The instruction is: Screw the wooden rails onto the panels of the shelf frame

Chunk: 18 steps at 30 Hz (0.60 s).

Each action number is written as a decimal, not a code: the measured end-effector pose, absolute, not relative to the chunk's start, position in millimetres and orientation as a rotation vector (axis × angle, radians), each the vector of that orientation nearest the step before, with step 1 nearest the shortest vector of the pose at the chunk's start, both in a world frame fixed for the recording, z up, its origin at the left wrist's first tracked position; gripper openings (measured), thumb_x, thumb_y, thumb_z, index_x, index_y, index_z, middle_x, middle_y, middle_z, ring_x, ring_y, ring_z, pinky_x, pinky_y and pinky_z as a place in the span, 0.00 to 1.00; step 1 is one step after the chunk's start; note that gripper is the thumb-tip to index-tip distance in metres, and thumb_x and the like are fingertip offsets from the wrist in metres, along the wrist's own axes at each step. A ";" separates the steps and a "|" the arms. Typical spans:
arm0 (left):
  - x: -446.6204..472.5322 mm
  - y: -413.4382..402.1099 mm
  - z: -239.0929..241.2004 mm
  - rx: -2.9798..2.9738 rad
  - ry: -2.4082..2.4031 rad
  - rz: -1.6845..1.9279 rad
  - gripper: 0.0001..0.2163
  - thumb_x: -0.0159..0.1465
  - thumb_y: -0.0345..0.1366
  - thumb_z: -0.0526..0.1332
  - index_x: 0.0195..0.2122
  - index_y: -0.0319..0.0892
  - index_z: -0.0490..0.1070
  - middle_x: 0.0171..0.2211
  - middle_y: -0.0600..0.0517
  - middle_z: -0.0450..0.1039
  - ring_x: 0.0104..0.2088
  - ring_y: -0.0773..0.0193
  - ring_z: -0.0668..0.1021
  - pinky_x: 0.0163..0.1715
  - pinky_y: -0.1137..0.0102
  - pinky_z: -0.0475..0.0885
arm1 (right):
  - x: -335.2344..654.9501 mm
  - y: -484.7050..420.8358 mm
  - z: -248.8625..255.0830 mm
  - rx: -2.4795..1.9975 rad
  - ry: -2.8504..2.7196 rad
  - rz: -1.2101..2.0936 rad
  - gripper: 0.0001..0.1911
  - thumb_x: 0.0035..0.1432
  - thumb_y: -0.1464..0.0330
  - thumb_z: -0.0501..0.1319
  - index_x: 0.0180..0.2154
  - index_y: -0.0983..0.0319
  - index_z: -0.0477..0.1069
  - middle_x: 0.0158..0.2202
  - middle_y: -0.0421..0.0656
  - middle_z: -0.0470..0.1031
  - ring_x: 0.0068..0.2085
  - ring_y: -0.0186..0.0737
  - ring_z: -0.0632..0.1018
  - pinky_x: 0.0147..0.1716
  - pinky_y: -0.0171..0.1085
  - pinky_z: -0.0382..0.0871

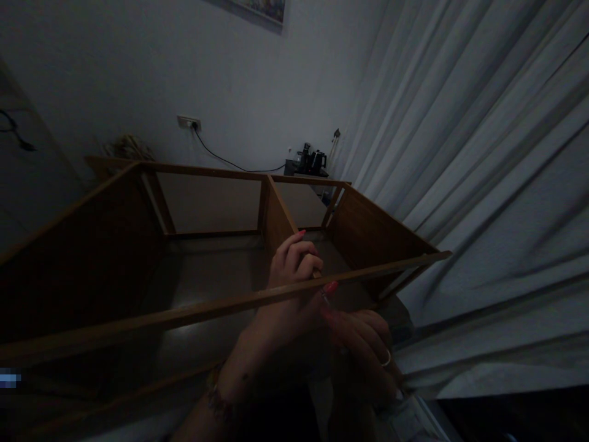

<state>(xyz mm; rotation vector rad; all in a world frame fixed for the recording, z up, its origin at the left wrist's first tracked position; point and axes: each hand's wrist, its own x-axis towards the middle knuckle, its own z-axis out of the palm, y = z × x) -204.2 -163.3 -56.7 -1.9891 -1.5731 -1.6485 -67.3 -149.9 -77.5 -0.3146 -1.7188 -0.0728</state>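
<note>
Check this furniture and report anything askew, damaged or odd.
The wooden furniture frame looks incomplete: no top panel covers it, leaving the divider exposed. Nothing looks spilled or broken, though dim light may hide fine damage.

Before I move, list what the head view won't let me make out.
- Thin piece by the right hand: too small and dim to identify.
- Palm side of the left hand, laid over the divider: hidden by the hand's own back.
- Front rail, far left end: cut off by the left edge.
- Wall picture: mostly cut off by the top edge.
</note>
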 end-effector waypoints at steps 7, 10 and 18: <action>-203.9 -166.6 -52.6 -2.008 -1.608 -1.651 0.02 0.67 0.35 0.55 0.39 0.46 0.59 0.48 0.47 0.64 0.63 0.52 0.59 0.60 0.51 0.61 | -69.2 -149.5 -77.0 -0.294 -1.681 -0.056 0.09 0.65 0.74 0.60 0.44 0.62 0.77 0.32 0.42 0.79 0.32 0.36 0.76 0.32 0.38 0.71; -203.7 -165.9 -52.9 -2.008 -1.620 -1.655 0.03 0.67 0.35 0.55 0.38 0.46 0.59 0.48 0.47 0.65 0.63 0.51 0.59 0.61 0.51 0.60 | -71.1 -148.2 -75.4 -0.266 -1.637 -0.092 0.05 0.65 0.72 0.61 0.40 0.64 0.76 0.32 0.42 0.79 0.30 0.34 0.76 0.31 0.38 0.71; -203.1 -167.7 -51.3 -2.024 -1.640 -1.670 0.02 0.67 0.35 0.54 0.38 0.46 0.60 0.48 0.47 0.65 0.64 0.52 0.58 0.61 0.52 0.60 | -84.7 -124.0 -77.2 -0.164 -1.484 0.051 0.06 0.64 0.69 0.63 0.33 0.62 0.75 0.26 0.37 0.75 0.25 0.33 0.71 0.27 0.37 0.65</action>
